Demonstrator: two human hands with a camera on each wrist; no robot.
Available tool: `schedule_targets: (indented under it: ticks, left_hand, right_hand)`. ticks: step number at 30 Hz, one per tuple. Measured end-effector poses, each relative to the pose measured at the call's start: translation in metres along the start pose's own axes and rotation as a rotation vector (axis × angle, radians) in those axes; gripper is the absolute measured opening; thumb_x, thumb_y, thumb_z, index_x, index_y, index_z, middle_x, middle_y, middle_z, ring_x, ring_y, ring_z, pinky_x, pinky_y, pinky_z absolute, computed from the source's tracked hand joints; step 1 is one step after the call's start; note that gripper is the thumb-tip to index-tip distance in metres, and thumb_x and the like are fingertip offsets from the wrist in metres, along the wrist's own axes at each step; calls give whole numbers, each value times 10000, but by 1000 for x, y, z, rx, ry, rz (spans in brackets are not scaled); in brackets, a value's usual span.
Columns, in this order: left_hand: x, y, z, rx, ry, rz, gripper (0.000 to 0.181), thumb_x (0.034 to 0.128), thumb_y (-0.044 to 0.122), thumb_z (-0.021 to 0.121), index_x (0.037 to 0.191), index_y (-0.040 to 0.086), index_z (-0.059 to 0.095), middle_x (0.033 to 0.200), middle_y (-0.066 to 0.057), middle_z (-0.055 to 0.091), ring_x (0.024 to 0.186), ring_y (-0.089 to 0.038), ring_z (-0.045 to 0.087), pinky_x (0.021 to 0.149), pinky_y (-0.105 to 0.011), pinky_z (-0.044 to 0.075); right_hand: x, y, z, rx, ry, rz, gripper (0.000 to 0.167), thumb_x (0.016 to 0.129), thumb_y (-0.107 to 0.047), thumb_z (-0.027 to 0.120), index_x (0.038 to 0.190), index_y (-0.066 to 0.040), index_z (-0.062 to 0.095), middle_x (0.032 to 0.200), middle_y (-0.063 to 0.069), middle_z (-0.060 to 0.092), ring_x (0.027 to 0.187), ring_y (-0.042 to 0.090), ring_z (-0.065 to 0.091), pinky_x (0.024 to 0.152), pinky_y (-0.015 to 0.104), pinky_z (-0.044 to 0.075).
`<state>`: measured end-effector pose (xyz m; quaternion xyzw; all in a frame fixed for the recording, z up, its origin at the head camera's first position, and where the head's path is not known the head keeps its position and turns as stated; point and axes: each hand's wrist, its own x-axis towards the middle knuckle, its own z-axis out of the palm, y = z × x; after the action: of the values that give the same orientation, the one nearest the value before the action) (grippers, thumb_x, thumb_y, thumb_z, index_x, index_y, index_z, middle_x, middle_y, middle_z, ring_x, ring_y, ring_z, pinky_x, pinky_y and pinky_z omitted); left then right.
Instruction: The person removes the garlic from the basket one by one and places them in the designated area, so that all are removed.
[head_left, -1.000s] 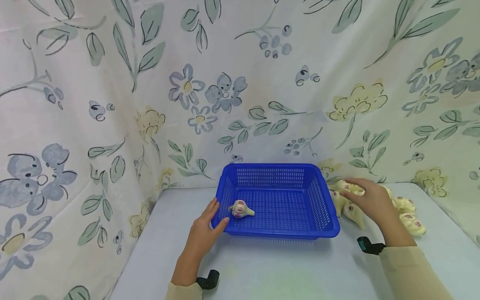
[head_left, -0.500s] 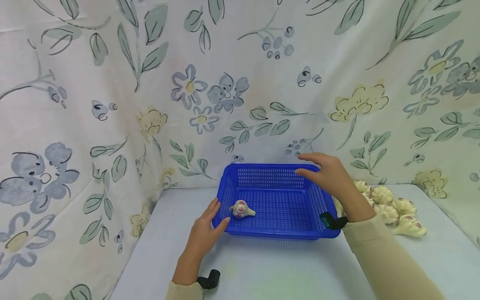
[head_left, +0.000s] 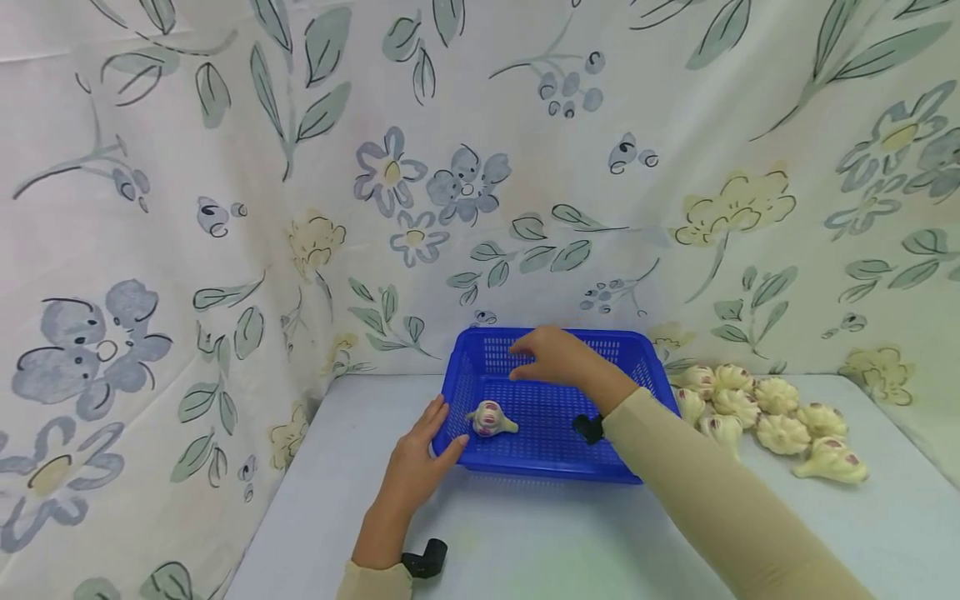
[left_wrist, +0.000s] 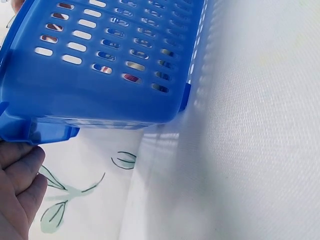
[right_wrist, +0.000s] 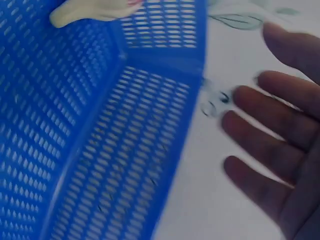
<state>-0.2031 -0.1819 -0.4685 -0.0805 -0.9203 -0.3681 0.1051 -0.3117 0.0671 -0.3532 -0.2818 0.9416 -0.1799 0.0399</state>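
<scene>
A blue plastic basket (head_left: 547, 477) with slotted walls stands on the table, one garlic bulb (head_left: 491, 419) lying in its left part. My left hand (head_left: 415, 458) grips the basket's front left corner, the thumb at the front rim and the fingers along the left side. In the left wrist view, fingers (left_wrist: 22, 172) bend beneath the rim. Over the basket's back half is my right hand (head_left: 558, 357), with fingers apart and nothing held. The right wrist view shows those loosely spread fingers (right_wrist: 270, 130) beyond the basket wall (right_wrist: 125, 150), with part of the garlic bulb (right_wrist: 95, 10) at the top.
Several more garlic bulbs (head_left: 780, 433) lie in a loose group on the table right of the basket. A floral curtain (head_left: 480, 167) hangs behind and to the left. White table surface (head_left: 525, 542) extends in front of the basket.
My right hand has moved left from the garlic group, across the basket's right rim, to above the basket. The left hand keeps its grip on the corner, and the garlic bulb inside has not moved.
</scene>
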Motion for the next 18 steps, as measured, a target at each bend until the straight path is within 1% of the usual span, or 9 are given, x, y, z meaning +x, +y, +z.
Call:
schedule_targets:
  ticks: [2,4,7,10,14,18]
  left_hand:
    - [0,0,0,4,-7,-7,741,921,597,573,1497,153,432,1599,101,289,1472,-217,316,1151,-474,326]
    - [0,0,0,3,-8,-1,749,919,610,565,1497,151,432,1599,101,289,1473,-210,314,1153,-477,326]
    - [0,0,0,-4,-2,17,751,921,610,562,1492,140,438,1598,84,302,1471,-201,315,1156,-479,326]
    - [0,-1,0,-12,8,41,746,923,593,572,1483,115,449,1594,58,325,1465,-209,327,1153,-483,333]
    - [0,-3,1,-11,15,48,738,923,579,584,1477,107,456,1590,67,327,1461,-204,333,1151,-475,338]
    - [0,-4,1,-9,26,56,724,923,555,603,1472,104,464,1588,43,342,1458,-206,339,1144,-469,344]
  right_hand:
    - [10,-4,12,-6,-62,38,490,864,-394,748,1257,-110,678,1233,55,691,1134,244,651,977,432,529]
    - [18,-8,23,-10,-115,65,486,854,-388,760,1250,-118,684,1229,48,692,1134,236,650,980,422,528]
    - [25,-17,38,-6,-185,60,452,851,-322,776,1253,-136,687,1269,37,675,1208,243,612,1032,430,494]
    - [30,-26,50,-16,-258,29,437,845,-223,787,1268,-186,683,1323,19,646,1282,245,560,1073,446,457]
    - [36,-33,62,-43,-318,5,476,816,-145,806,1268,-228,682,1337,4,636,1292,234,551,1073,446,459]
    - [42,-36,69,-59,-355,32,533,784,-124,826,1285,-219,670,1340,2,632,1273,225,565,1068,439,464]
